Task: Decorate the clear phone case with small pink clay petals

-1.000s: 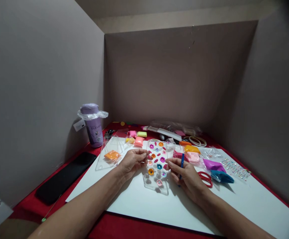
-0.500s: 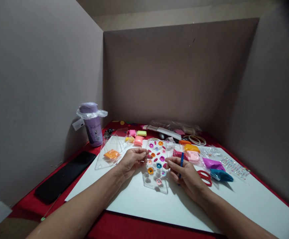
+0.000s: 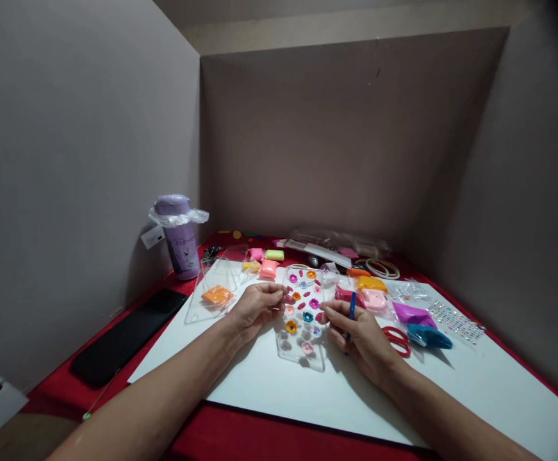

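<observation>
A clear phone case dotted with small clay flowers lies on a white board. My left hand rests at the case's left edge, fingers curled and pinched on its rim. My right hand sits at the case's right edge, fingers closed round a thin blue tool that stands up between them, fingertips touching the case.
Packets of coloured clay lie behind and right of the case, with red scissors and a sticker sheet. An orange clay packet lies left. A purple bottle and a black phone stand further left. Cardboard walls enclose the table.
Both hands hold the same positions at the case's edges. Only the camera has shifted slightly.
</observation>
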Tool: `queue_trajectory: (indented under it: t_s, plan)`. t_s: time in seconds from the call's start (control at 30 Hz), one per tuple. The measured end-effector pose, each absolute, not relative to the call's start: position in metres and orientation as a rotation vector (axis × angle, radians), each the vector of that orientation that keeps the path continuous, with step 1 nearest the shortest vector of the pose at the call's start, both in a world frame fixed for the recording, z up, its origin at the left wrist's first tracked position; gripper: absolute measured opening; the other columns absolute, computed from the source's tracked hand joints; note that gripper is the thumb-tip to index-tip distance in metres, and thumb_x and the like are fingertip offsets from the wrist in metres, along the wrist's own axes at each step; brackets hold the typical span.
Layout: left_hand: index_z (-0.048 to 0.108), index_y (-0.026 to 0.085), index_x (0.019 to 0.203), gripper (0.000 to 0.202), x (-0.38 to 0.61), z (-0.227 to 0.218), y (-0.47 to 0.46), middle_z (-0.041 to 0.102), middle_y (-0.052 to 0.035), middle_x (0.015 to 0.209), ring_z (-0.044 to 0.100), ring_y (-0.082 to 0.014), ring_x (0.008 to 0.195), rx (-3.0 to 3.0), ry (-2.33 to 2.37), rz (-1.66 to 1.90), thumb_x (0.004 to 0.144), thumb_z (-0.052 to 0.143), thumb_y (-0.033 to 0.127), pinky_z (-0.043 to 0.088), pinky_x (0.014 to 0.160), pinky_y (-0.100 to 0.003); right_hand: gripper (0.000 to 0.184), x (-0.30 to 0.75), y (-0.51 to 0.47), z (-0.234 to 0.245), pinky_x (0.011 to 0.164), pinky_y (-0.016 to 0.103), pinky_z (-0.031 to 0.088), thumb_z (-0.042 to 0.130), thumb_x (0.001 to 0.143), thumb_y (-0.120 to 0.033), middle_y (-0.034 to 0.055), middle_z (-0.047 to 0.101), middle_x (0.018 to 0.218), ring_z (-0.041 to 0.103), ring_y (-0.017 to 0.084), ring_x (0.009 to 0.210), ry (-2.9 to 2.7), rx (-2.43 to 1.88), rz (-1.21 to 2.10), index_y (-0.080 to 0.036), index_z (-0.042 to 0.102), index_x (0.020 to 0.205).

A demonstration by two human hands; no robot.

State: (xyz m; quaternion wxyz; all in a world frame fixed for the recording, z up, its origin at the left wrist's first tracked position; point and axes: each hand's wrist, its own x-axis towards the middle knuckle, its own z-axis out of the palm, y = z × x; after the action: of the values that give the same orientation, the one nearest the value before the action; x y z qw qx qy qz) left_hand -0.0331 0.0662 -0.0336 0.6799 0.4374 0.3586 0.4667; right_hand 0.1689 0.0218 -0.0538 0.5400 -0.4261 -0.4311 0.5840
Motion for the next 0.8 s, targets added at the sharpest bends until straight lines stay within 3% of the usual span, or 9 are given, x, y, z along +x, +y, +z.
queue_trajectory:
  t_s: [0.27, 0.57, 0.8]
  plan:
    - [0.068, 0.009, 0.076, 0.011, -0.0329, -0.0344, 0.0667, 0.067, -0.0084, 0.073, 0.056, -0.0102, 0.061, 0.977, 0.823, 1.049, 0.069, 0.075, 0.014, 0.042, 0.057, -0.021, 0.033, 0.1679, 0.0213, -0.054, 0.039, 0.02, 0.017, 0.083, 0.064, -0.038, 0.0005, 0.064, 0.068, 0.036, 0.003, 0.038, -1.013, -1.002, 1.372, -0.015, 0.065, 0.078]
    - [0.066, 0.009, 0.075, 0.009, -0.0313, -0.0333, 0.0636, 0.065, -0.0066, 0.068, 0.057, -0.0095, 0.056, 1.033, 0.881, 1.047, 0.07, 0.073, 0.011, 0.044, 0.055, -0.021, 0.035, 0.1686, 0.0214, -0.0539, 0.04, 0.02, 0.015, 0.08, 0.065, -0.038, -0.0016, 0.056, 0.046, 0.034, 0.006, 0.038, -0.991, -1.075, 1.347, -0.013, 0.066, 0.086]
    - [0.057, 0.011, 0.088, 0.019, -0.026, -0.0346, 0.0618, 0.061, -0.002, 0.058, 0.055, -0.0099, 0.046, 1.084, 1.027, 1.077, 0.072, 0.056, 0.0, 0.047, 0.048, -0.021, 0.041, 0.1666, 0.0231, -0.0537, 0.039, 0.02, 0.013, 0.077, 0.063, -0.039, 0.0019, 0.061, 0.05, 0.036, 0.006, 0.038, -0.979, -1.165, 1.305, -0.012, 0.065, 0.09]
